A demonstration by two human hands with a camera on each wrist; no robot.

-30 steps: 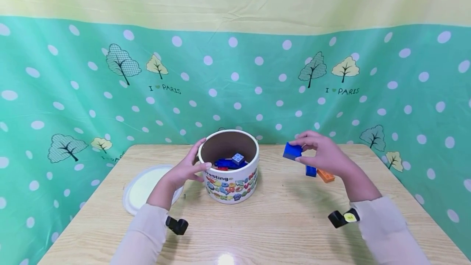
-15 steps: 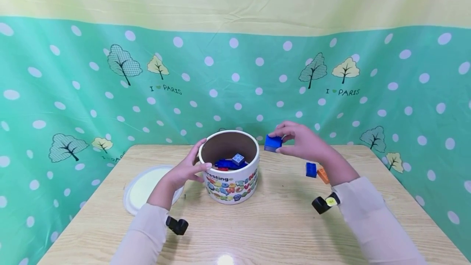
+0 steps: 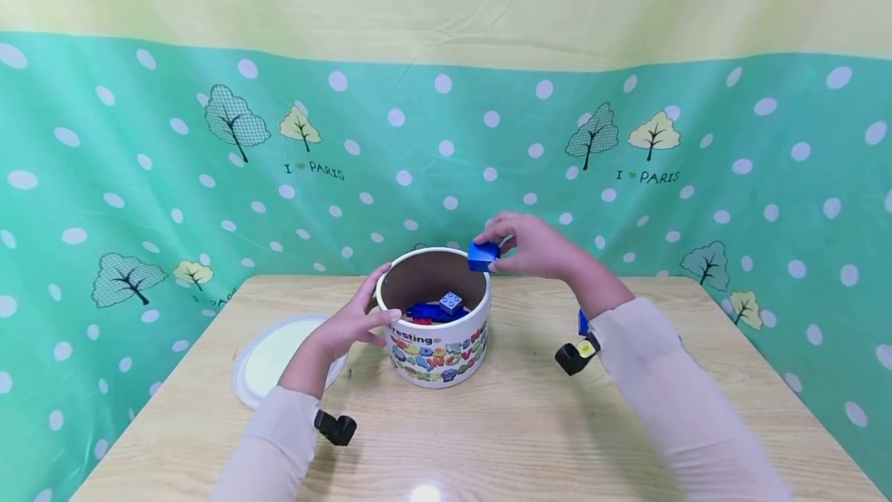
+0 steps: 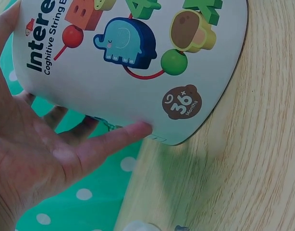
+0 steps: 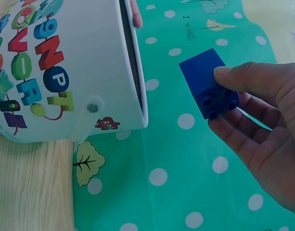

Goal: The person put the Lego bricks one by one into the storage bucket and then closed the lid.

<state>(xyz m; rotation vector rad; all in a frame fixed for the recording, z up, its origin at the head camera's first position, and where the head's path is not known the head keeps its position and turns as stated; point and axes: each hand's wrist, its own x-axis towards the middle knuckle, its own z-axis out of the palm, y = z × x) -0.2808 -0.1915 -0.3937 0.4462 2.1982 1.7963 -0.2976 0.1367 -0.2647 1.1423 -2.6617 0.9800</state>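
In the head view my right hand (image 3: 533, 246) pinches a blue toy brick (image 3: 482, 256) between thumb and fingers, at the right rim of a white printed bucket (image 3: 439, 359). The right wrist view shows the brick (image 5: 205, 82) with its round studs facing the fingers, and the bucket's opening to its left. My left hand (image 3: 355, 320) holds the bucket's left side, thumb at the near rim. Letter and animal pictures cover the bucket wall (image 4: 123, 96) in the left wrist view. Inside the bucket lie a light blue brick (image 3: 451, 301), darker blue pieces (image 3: 425, 310) and a bit of red.
A round white lid (image 3: 282, 355) lies on the wooden table (image 3: 446, 440) left of the bucket, partly behind the left forearm. Another blue brick (image 3: 582, 322) on the table is mostly covered by the right arm. A green dotted curtain (image 3: 446, 177) hangs behind the table.
My right hand has carried the blue brick leftward and slightly up, from the table's right side to the bucket rim. The right arm now covers the orange brick. My left hand stays on the bucket.
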